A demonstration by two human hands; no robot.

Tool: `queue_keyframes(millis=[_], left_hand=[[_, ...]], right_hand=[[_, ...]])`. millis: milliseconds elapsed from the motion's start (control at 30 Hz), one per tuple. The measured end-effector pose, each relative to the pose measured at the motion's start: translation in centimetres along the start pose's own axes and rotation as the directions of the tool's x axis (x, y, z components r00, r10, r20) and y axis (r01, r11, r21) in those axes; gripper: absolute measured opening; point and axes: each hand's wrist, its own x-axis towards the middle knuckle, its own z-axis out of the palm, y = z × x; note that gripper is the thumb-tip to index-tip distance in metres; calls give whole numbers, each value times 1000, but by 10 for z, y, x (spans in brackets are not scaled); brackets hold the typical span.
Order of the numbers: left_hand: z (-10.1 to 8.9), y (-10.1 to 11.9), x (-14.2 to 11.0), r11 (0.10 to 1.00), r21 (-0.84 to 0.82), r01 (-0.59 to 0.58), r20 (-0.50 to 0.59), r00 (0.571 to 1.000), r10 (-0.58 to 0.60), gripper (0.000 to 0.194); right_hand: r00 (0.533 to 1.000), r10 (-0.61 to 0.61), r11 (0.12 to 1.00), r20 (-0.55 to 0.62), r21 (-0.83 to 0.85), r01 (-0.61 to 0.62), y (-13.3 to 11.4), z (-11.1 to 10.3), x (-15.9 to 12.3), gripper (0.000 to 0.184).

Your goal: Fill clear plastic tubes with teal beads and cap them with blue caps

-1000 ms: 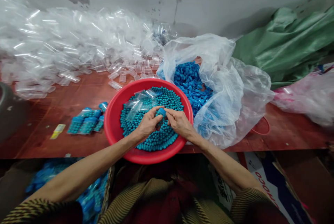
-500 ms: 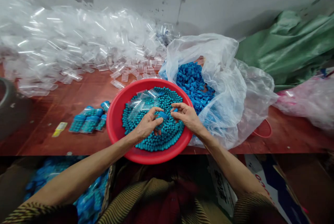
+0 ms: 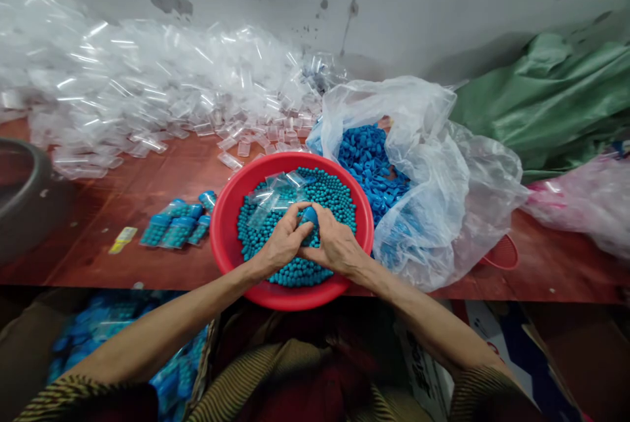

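Over the red basin [image 3: 224, 225], my left hand [image 3: 281, 243] is closed around a small clear bead container with a blue cap [image 3: 310, 216]. My right hand [image 3: 340, 246] presses against the same container from the other side, its fingers and thumb around the capped end. The two hands meet, and most of the container is hidden between them. Loose teal beads [image 3: 331, 187] fill the basin beneath. Several clear containers [image 3: 275, 193] without caps lie on the beads at the back left.
Capped bead containers [image 3: 178, 232] and a yellow-and-white packet [image 3: 123, 238] lie left of the basin. Behind is a heap of clear containers [image 3: 147, 94]. To the right, a plastic bag [image 3: 433, 179] surrounds blue caps [image 3: 367, 153]. A grey tub [image 3: 29, 205] stands far left.
My right hand has come left with a small blue cap and now meets my left hand at the container. The whole view has shifted slightly.
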Motion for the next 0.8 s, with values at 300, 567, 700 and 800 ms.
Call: queue_keyframes(millis=[300, 567, 700, 800], left_hand=[[12, -5, -1, 996, -77, 55, -128, 990, -64, 23], [-19, 4, 2, 953, 299, -39, -96, 993, 71, 27], [-82, 24, -13, 858, 510, -59, -232, 951, 204, 34], [-137, 21, -20, 748, 660, 76, -396, 881, 260, 35]], right_hand=[[999, -23, 993, -50, -113, 17, -3, 11, 4, 72], [989, 28, 982, 145, 180, -54, 3, 11, 5, 86], [986, 35, 943, 163, 322, -87, 22, 11, 5, 76], [969, 1, 960, 246, 273, -70, 28, 14, 4, 55]])
